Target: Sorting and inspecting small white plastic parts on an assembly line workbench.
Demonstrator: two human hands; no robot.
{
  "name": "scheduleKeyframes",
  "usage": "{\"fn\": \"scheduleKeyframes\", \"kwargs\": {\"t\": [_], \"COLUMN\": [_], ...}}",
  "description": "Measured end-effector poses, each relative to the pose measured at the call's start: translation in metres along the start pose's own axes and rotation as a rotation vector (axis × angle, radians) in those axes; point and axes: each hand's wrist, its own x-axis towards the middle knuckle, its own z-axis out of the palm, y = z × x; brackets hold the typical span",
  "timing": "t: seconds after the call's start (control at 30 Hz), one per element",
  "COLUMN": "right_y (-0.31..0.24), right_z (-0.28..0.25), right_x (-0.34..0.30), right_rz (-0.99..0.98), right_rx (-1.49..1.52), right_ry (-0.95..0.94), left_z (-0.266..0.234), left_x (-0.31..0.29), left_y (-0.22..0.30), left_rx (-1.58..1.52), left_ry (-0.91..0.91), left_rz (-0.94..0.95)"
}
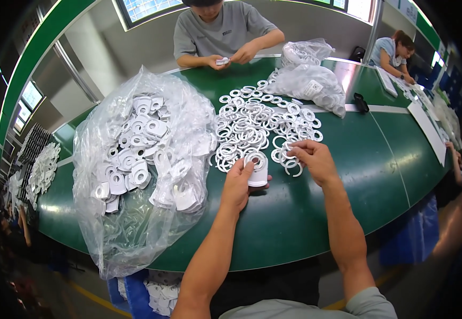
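Observation:
My left hand (237, 185) grips a white plastic part (257, 178) with a flat tab and a round holed end, held upright with the round end away from me. To its right, my right hand (318, 161) pinches a white ring (293, 169) between thumb and fingertips, at the near edge of the loose rings. The fingertips partly hide that ring. A heap of white rings (249, 125) spreads over the green table just beyond both hands. On the left, a large clear plastic bag (140, 212) lies open around many similar white tabbed parts (127, 167).
Filled clear bags (316, 87) stand beyond the rings, with a small black object (361, 103) beside them. Across the green table (294, 228), a person (223, 32) handles a white part. Another person (396, 53) works at far right. Blue bins (140, 292) sit below the near edge.

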Motion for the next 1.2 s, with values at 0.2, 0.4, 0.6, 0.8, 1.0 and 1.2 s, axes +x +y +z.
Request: {"fn": "scheduleKeyframes", "kwargs": {"t": [0.2,0.4,0.6,0.8,1.0,1.2], "right_y": [-0.001,0.009,0.012,0.011,0.006,-0.008], "right_z": [0.021,0.026,0.03,0.03,0.03,0.03], "right_x": [-0.01,-0.006,-0.008,-0.008,-0.011,-0.018], "right_rz": [0.049,0.045,0.027,-0.003,0.004,0.023], "right_rx": [0.34,0.027,-0.077,-0.161,-0.258,-0.32], "right_ry": [-0.028,-0.057,-0.038,-0.027,-0.003,-0.01], "left_z": [-0.002,0.0,0.003,0.003,0.003,0.004], "left_x": [0.001,-0.001,-0.003,-0.004,-0.003,-0.004], "left_y": [-0.008,-0.007,-0.004,-0.003,-0.006,-0.008], "left_rx": [0.011,0.017,0.038,0.024,0.163,0.214], "left_ry": [-0.087,-0.095,-0.095,-0.112,-0.131,-0.166], "left_rz": [-0.045,-0.079,-0.099,-0.131,-0.119,-0.058]}}
